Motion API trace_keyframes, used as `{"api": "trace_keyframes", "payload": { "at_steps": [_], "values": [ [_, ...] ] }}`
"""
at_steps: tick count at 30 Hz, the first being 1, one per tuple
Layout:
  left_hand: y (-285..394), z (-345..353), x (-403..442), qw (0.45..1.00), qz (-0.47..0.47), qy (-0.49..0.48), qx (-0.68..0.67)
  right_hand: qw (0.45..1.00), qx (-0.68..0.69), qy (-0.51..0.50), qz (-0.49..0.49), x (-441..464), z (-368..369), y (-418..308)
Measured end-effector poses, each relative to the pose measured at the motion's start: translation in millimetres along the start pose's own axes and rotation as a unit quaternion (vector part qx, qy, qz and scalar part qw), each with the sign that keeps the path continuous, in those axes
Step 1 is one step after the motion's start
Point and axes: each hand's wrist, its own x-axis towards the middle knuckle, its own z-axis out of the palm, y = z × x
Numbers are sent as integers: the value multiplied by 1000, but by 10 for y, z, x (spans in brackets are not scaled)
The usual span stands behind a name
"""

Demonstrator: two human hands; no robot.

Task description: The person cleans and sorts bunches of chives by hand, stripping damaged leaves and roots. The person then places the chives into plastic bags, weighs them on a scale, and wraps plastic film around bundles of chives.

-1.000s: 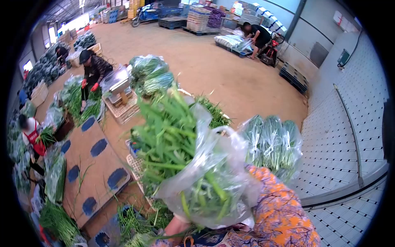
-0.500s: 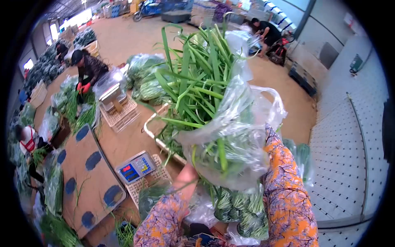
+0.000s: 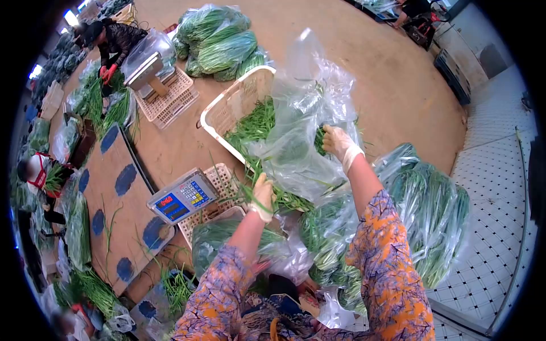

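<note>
A large clear plastic bag (image 3: pixel 301 131) lies spread over the right part of a white basket (image 3: pixel 219 111) that holds loose green stalks (image 3: pixel 256 122). At the basket's near side is my left hand (image 3: pixel 263 196), gloved, its fingers closed at the bag's lower left edge among some green leaves; what they grip is too small to tell. My right hand (image 3: pixel 339 143), gloved too, touches the right side of the bag, its fingers bent and pressed together on the plastic. To the left, a digital scale (image 3: pixel 185 196) rests over a plastic crate (image 3: pixel 223 181).
Bagged green bundles (image 3: pixel 429 210) lie at the right, and more bags (image 3: pixel 219 42) are piled beyond the basket. A board with blue patches (image 3: pixel 116 193) is at the left. A co-worker in dark clothes (image 3: pixel 116 42) bends over greens near a second scale (image 3: pixel 145 74).
The full bag of greens held up before me has come down onto the basket and now looks mostly flat. The view has tilted downward, and both gloved hands now show.
</note>
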Motion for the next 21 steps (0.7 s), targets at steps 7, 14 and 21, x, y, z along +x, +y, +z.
{"api": "trace_keyframes", "payload": {
  "at_steps": [7,14,21],
  "values": [
    [-306,-962,-1002,984,-80,36,-155,904,-404,69,-122,-734,95,172],
    [-942,-1743,-2329,930,-237,40,279,962,-236,-79,-110,-1265,420,950],
    [-1558,-2177,-3449,750,-239,0,617,906,-316,-283,16,-1967,876,2120]
  ]
}}
